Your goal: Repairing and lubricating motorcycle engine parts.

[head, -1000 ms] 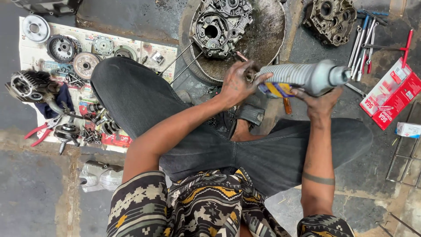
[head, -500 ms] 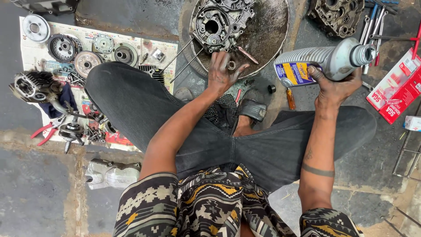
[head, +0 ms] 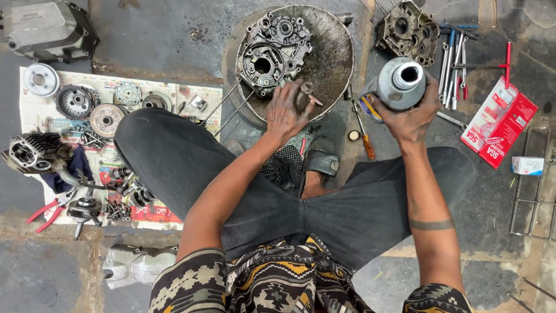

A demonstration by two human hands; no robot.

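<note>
Looked like a motorcycle repair workshop, floor-level work: stained concrete floor, split engine crankcase in a round metal pan, clutch parts laid out on newspaper, red pliers, T-handle wrenches.

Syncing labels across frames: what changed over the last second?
The right hand swung the grey bottle from lying sideways to upright, its open mouth toward the camera. The left hand let go of the bottle's end, moved to the pan and now holds a small dark metal part. Engine case, tools and laid-out parts stayed put.
</note>
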